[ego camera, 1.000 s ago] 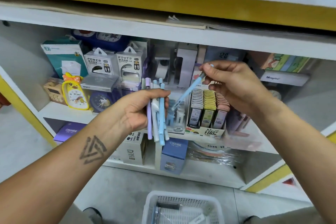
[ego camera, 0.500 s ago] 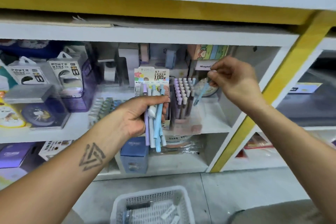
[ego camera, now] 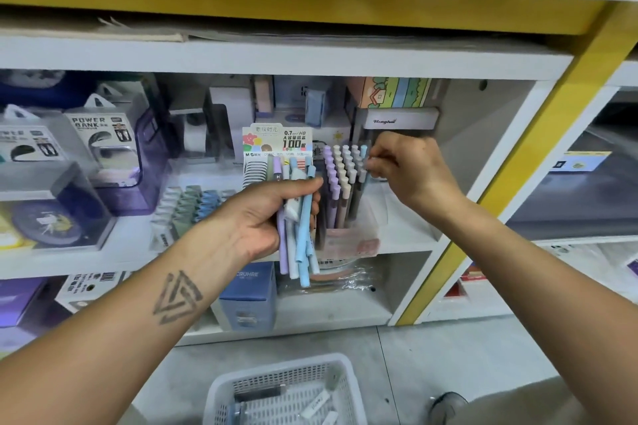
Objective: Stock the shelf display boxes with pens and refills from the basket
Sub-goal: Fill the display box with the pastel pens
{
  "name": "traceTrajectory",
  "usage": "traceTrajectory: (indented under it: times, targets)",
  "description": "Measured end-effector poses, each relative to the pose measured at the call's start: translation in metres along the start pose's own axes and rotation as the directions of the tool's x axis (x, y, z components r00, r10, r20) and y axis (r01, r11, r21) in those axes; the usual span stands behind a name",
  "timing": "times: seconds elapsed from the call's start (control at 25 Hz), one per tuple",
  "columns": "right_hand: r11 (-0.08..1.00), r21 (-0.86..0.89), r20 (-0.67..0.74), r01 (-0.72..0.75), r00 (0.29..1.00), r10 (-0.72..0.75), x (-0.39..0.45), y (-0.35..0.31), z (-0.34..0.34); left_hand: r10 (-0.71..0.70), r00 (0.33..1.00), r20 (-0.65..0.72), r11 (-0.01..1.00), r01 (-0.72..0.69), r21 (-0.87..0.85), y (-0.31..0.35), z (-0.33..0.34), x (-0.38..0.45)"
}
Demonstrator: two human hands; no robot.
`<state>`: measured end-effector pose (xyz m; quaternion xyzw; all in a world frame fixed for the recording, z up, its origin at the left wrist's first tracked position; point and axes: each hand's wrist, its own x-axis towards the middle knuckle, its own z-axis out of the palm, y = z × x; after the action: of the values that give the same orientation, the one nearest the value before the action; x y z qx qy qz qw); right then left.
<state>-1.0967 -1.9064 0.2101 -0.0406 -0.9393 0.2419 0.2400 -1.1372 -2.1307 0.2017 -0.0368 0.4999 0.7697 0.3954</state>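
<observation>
In the head view the left hand (ego camera: 262, 214) grips a bunch of pastel pens (ego camera: 299, 235), purple, white and blue, held upright in front of the shelf (ego camera: 407, 245); the right hand (ego camera: 404, 169) pinches the top of one blue pen (ego camera: 362, 179) at the right edge of the clear pen display box (ego camera: 348, 238), where rows of capped pens already stand. Half a second ago this pen was in the air, slanted, to the right of the box; now it stands nearly upright among the rows, so I judge it is going into its slot, though the bottom is hidden and I cannot tell if it is seated. The refill display box (ego camera: 276, 148) stands just behind the bunch; the white basket (ego camera: 286, 390) sits on the floor below with a few items inside. Several pens remain in the left hand, so the stocking seems far from finished.
</observation>
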Motion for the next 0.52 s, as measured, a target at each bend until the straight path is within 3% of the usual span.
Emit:
traceTrajectory:
  times: [0.2,0.36,0.52]
  targets:
    - [0.996,0.082,0.004,-0.033,0.999,0.033,0.0017,-0.0016,0.0049,-0.019,1.000,0.016,0.999,0.018,0.037,-0.0043,0.0015,0.0018]
    - [0.998,0.066,-0.101,0.007,0.995,0.000,0.0036,-0.0011,0.0038,-0.003,1.000,0.017,0.999,0.002,0.054,-0.0037,-0.0001,0.0031]
    - [0.998,0.059,-0.031,-0.001,1.000,0.002,0.0020,0.0028,0.0089,0.005,1.000,0.013,0.998,-0.006,0.067,-0.0040,-0.0003,0.0025]
